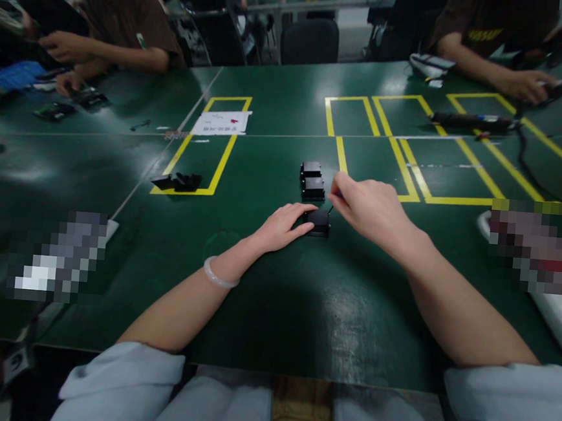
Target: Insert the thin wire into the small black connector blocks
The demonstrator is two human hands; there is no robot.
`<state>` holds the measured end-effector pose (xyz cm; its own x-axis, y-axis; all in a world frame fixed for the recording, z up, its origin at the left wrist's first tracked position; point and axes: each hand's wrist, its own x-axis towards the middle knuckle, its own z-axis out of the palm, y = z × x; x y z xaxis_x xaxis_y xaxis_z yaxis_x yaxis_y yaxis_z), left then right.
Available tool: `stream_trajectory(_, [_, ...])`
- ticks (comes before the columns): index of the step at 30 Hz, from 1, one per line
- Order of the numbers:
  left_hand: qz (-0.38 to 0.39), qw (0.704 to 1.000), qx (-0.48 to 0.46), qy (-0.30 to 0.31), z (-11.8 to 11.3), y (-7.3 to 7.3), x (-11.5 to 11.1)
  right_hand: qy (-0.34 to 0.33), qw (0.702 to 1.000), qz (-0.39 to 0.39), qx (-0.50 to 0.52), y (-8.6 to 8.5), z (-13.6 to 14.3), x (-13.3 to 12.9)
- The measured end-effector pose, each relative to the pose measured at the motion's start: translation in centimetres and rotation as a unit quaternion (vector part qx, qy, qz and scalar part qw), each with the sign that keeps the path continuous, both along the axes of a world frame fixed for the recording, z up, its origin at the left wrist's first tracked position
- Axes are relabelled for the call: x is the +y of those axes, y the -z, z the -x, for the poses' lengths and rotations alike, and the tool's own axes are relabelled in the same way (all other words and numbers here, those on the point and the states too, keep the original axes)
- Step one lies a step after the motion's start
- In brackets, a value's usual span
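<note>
A small black rectangular block [317,222] lies on the green table in front of me. My left hand [285,226] steadies it, thumb along its near left side and fingers at its far edge. Just right of the block, my right hand [366,204] is closed in a pinch. From its fingertips a thin dark rod [330,210] points down to the block's far right corner; the hand hides most of the rod, so its kind is unclear. Right behind, two similar black blocks [313,186] stand in a row, close to my right fingertips.
Yellow tape [224,160] marks rectangles on the table. A paper label [222,123] and a black bracket-like part [177,181] lie at left. Blurred-out items flank me on both sides. Across the table, co-workers' hands [531,86] handle things; a black cylindrical tool [473,121] lies back right.
</note>
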<state>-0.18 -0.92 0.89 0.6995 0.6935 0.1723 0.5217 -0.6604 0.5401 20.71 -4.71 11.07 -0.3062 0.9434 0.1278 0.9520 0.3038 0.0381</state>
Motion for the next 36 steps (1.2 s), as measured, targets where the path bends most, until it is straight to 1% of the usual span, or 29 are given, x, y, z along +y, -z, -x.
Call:
stream_trajectory(6, [-0.001,1.000,0.002,-0.004,0.01,0.07,0.02,-0.002,1.000,0.006,-0.002,0.00,0.06,0.01])
stream_trajectory(16, [-0.005,1.000,0.000,-0.001,-0.04,0.27,0.12,-0.023,0.999,-0.002,0.040,0.31,0.13,-0.10])
stream_trajectory(22, [-0.003,1.000,0.001,-0.003,-0.02,0.06,0.00,-0.020,1.000,0.007,0.015,0.15,0.22,-0.18])
stream_trajectory(27, [-0.004,1.000,0.001,-0.003,0.04,0.21,0.08,-0.006,1.000,0.012,-0.010,0.08,0.16,-0.04])
stream_trajectory(36, [-0.004,1.000,0.000,-0.001,-0.04,0.09,0.01,-0.007,1.000,0.001,0.000,0.08,0.21,-0.06])
